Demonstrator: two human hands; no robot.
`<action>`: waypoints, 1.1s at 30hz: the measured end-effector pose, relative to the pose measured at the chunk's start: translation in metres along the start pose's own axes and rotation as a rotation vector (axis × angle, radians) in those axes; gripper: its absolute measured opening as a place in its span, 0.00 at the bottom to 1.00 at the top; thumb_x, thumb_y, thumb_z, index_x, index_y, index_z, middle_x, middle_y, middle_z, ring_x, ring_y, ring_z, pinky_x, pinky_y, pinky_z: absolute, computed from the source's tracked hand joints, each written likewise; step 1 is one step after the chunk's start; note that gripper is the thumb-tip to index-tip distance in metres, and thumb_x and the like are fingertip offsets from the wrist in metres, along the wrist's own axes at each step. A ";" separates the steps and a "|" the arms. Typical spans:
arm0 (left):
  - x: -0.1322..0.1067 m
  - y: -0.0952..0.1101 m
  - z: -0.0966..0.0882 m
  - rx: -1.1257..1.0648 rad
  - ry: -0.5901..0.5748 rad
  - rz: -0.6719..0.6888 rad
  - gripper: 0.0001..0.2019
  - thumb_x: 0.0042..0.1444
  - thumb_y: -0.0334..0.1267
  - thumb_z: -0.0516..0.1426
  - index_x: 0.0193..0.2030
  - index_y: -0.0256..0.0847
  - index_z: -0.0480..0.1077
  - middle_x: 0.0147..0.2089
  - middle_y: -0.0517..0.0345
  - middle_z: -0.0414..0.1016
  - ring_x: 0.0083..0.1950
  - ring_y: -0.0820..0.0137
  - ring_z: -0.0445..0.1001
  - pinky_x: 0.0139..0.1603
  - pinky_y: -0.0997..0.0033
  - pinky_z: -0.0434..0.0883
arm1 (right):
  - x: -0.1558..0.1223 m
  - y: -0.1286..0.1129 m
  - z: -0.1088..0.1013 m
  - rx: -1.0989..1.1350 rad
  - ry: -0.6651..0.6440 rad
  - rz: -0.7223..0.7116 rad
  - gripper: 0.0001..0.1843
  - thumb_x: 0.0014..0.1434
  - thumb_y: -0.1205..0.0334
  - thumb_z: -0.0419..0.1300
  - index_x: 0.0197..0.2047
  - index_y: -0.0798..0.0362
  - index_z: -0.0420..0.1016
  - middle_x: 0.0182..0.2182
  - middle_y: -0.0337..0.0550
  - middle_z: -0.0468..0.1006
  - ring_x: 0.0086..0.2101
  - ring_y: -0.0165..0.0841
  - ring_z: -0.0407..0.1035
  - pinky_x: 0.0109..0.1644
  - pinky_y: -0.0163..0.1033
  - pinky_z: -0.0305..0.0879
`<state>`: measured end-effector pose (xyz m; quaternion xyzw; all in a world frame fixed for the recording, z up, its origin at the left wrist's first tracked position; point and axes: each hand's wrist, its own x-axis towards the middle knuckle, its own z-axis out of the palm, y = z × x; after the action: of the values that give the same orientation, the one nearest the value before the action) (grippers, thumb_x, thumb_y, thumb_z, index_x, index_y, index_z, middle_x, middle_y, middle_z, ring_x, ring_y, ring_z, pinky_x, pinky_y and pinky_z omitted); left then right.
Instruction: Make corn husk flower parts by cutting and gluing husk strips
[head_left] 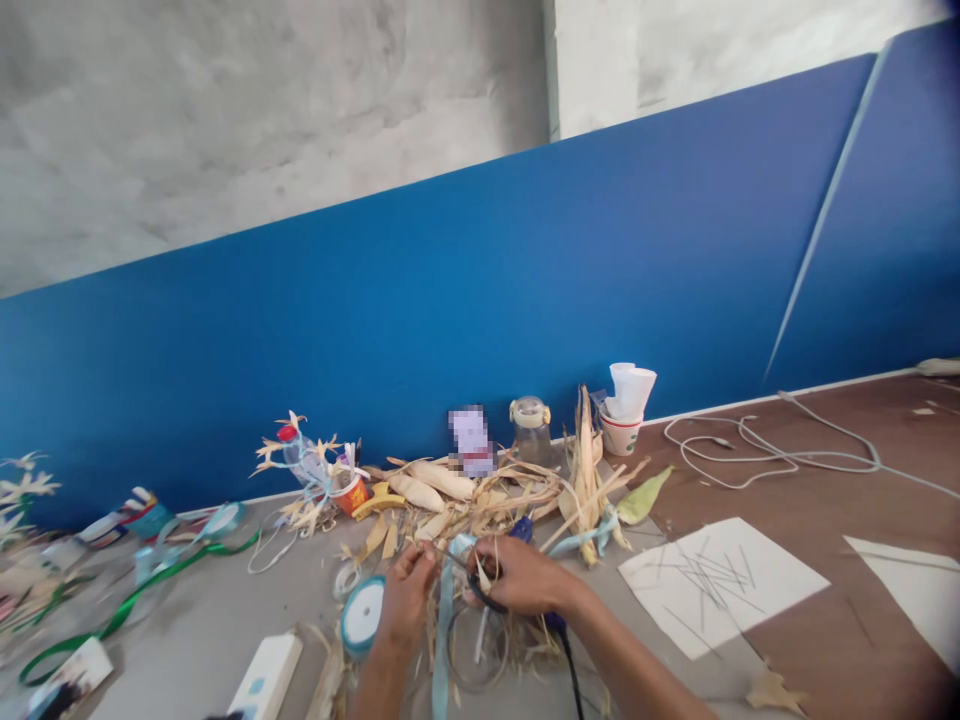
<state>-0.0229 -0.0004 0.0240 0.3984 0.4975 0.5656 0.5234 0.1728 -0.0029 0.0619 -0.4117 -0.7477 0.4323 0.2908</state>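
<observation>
My left hand is closed in a pinch on a thin strip of dry corn husk beside a light blue ribbon. Close to its right, my right hand is closed around black-handled scissors, whose blades point toward the left hand. Both hands hover over a pile of dried corn husks. A spool of light blue ribbon lies just left of my left hand. A dark cord runs under my right wrist.
A blue partition backs the table. Along it stand a glass jar, stacked paper cups, an orange cup and a plastic bottle. White paper with thin wires lies right; white cable beyond. Green ribbon trails left.
</observation>
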 end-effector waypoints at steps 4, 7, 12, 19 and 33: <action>0.000 0.002 0.001 -0.015 0.014 -0.003 0.11 0.40 0.44 0.65 0.24 0.42 0.70 0.22 0.65 0.68 0.24 0.72 0.64 0.30 0.68 0.64 | 0.001 0.003 0.001 0.022 -0.018 0.004 0.09 0.42 0.61 0.65 0.30 0.53 0.76 0.22 0.33 0.70 0.24 0.27 0.60 0.27 0.31 0.53; -0.001 0.004 0.003 -0.039 0.014 -0.029 0.11 0.38 0.43 0.66 0.24 0.42 0.70 0.22 0.64 0.69 0.24 0.72 0.65 0.30 0.68 0.65 | 0.001 0.002 0.001 0.036 -0.007 -0.006 0.09 0.41 0.63 0.65 0.30 0.53 0.76 0.22 0.33 0.70 0.23 0.27 0.59 0.27 0.31 0.53; -0.003 0.006 0.004 -0.032 0.005 -0.024 0.13 0.38 0.45 0.66 0.25 0.40 0.70 0.22 0.65 0.67 0.23 0.72 0.65 0.28 0.71 0.65 | -0.001 -0.001 0.000 0.073 -0.011 0.005 0.08 0.41 0.63 0.65 0.30 0.53 0.76 0.21 0.33 0.70 0.23 0.27 0.58 0.27 0.31 0.53; -0.005 0.010 0.005 -0.180 0.037 0.028 0.19 0.38 0.51 0.67 0.29 0.39 0.72 0.18 0.69 0.61 0.21 0.77 0.59 0.26 0.73 0.64 | 0.006 0.007 0.006 0.162 0.098 0.041 0.08 0.42 0.65 0.62 0.30 0.53 0.74 0.22 0.34 0.69 0.24 0.28 0.58 0.29 0.32 0.55; -0.005 0.007 0.013 -0.161 0.239 -0.002 0.17 0.37 0.45 0.66 0.33 0.40 0.71 0.23 0.65 0.69 0.23 0.73 0.66 0.25 0.72 0.65 | 0.013 0.003 0.059 0.389 0.246 0.066 0.08 0.46 0.65 0.62 0.33 0.54 0.71 0.23 0.35 0.69 0.25 0.28 0.60 0.28 0.31 0.56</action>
<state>-0.0109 -0.0029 0.0332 0.2843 0.5096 0.6468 0.4911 0.1213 -0.0146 0.0334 -0.4214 -0.5954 0.5243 0.4394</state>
